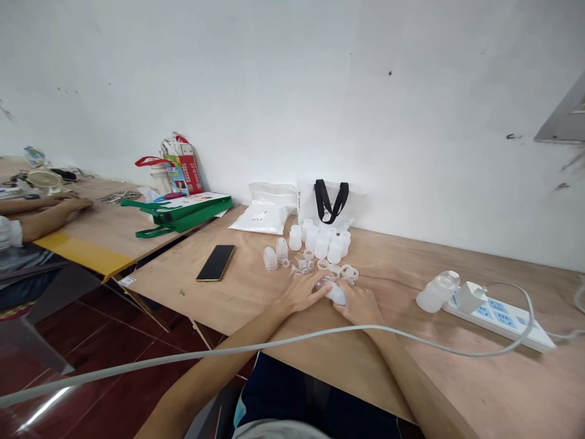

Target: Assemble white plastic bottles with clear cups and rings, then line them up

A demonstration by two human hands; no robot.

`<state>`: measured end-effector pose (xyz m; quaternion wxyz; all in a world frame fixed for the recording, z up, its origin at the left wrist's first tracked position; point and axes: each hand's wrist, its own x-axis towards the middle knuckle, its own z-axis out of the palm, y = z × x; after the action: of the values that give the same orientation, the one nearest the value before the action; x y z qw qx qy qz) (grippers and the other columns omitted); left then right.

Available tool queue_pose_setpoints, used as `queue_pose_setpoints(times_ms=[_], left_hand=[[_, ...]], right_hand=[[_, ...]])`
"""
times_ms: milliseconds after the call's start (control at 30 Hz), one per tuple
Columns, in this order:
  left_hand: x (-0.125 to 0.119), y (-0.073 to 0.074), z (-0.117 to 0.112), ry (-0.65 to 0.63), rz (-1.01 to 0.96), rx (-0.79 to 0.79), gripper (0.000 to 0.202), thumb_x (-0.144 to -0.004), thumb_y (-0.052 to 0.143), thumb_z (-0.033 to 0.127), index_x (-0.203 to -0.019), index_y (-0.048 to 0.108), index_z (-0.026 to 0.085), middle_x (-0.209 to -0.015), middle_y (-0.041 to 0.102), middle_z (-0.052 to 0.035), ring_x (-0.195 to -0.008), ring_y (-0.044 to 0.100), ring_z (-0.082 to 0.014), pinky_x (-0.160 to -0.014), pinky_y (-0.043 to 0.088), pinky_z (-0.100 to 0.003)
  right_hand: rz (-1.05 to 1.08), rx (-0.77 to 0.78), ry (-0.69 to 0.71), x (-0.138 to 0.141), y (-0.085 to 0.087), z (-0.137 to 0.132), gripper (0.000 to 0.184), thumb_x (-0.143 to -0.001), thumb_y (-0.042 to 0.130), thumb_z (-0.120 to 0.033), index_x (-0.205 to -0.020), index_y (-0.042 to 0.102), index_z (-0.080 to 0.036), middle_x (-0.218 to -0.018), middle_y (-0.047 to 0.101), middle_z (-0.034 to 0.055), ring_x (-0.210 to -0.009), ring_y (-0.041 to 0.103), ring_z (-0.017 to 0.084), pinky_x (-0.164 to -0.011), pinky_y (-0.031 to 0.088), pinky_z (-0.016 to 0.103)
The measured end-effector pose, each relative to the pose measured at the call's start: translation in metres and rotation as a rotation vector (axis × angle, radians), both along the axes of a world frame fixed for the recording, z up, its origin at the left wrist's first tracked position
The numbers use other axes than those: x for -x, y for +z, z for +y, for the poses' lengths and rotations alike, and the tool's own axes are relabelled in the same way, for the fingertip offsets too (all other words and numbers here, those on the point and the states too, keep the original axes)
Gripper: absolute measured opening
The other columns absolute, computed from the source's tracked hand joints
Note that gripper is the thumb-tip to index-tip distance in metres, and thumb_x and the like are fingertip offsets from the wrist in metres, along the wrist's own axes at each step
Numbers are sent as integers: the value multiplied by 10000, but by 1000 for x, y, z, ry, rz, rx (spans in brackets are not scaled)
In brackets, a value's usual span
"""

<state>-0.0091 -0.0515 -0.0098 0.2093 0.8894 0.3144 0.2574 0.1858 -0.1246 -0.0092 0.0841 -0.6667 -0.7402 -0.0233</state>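
Note:
Low over the table, a small translucent white bottle [337,295] lies tilted between my two hands. My right hand [361,303] is closed around its near side. My left hand [305,292] has its thumb and fingers at the bottle's clear upper end; part of that end is hidden by the fingers. Just beyond are several clear rings [348,272] and a cluster of small clear plastic parts [302,266]. Two clear domed caps [270,259] stand to the left of these. Several white bottles [322,245] stand in a group farther back.
A phone [216,263] lies at left. A capped bottle [437,292] rests by the power strip [500,317] at right. A cable [256,346] crosses before my arms. White packages [262,216] and a bag [307,198] line the wall. Another person's hands [68,204] rest at far left.

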Motion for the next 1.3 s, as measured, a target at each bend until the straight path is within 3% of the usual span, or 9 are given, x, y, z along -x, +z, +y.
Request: queue_pose_setpoints(times_ms=[67, 167, 300, 500, 600, 767, 933, 1133, 1300], left_hand=[[3, -1, 0, -115, -12, -40, 432, -1001, 513, 535, -1321, 609, 262, -1110, 755, -24, -835, 685, -187, -825, 491, -300], [0, -8, 1, -114, -46, -120, 352, -937, 602, 515, -1119, 672, 222, -976, 765, -31, -777, 678, -183, -736, 489, -275], [-11, -16, 3, 111, -134, -145, 263, -920, 583, 433, -852, 667, 193, -709, 690, -16, -620, 595, -158, -619, 425, -266], [-9, -10, 20, 405, -290, 163, 594, -1019, 348, 510, -516, 379, 196, -500, 410, 19, -525, 413, -124, -551, 271, -281], [-1, -7, 22, 356, -316, 167, 613, -1026, 335, 565, -548, 402, 188, -525, 413, 26, -548, 408, -120, -570, 276, -274], [4, -5, 11, 110, -93, -34, 421, -1012, 470, 477, -765, 643, 183, -723, 647, -2, -684, 570, -148, -651, 375, -265], [5, -3, 4, -24, 30, -179, 159, -940, 589, 312, -866, 678, 203, -955, 717, -29, -908, 655, -190, -806, 467, -290], [3, 2, -4, -36, -71, -136, 240, -1037, 463, 381, -1085, 635, 221, -1127, 702, -50, -1037, 649, -207, -910, 489, -330], [8, 0, -4, -78, 108, -116, 345, -1047, 439, 506, -1074, 627, 218, -1049, 701, -56, -990, 652, -234, -899, 497, -366]], right_hand=[[30, -8, 46, -4, -2, 0, 372, -867, 658, -299, -1233, 632, -239, -1048, 788, 67, -954, 744, 260, -714, 455, 285], [27, -56, 118, -6, -7, 0, 344, -877, 640, -292, -1217, 645, -235, -1073, 783, 71, -950, 742, 247, -711, 455, 273], [-44, -127, 111, -4, -12, 0, 346, -913, 611, -246, -1259, 634, -247, -1091, 773, 70, -970, 730, 238, -677, 445, 273], [-134, -215, 20, -8, -12, 2, 358, -886, 623, -149, -1226, 662, -254, -1083, 770, 93, -1011, 710, 246, -700, 446, 279], [-32, -215, -59, -10, -15, 2, 283, -913, 615, -237, -1190, 674, -248, -1000, 787, 81, -900, 736, 242, -641, 419, 275], [408, -267, -204, -7, -21, 5, 355, -874, 639, -456, -1161, 657, -247, -874, 775, 50, -787, 731, 257, -646, 454, 292], [908, -248, -106, -10, -19, 5, 580, -814, 672, -645, -1194, 612, -211, -1008, 767, 68, -867, 710, 255, -738, 532, 329], [961, -206, -48, -3, -15, 1, 628, -826, 675, -625, -1293, 582, -214, -1127, 753, 75, -968, 707, 256, -795, 544, 335], [945, -226, -57, -1, -19, 2, 624, -811, 684, -615, -1284, 596, -218, -1105, 758, 72, -959, 708, 266, -795, 549, 349]])
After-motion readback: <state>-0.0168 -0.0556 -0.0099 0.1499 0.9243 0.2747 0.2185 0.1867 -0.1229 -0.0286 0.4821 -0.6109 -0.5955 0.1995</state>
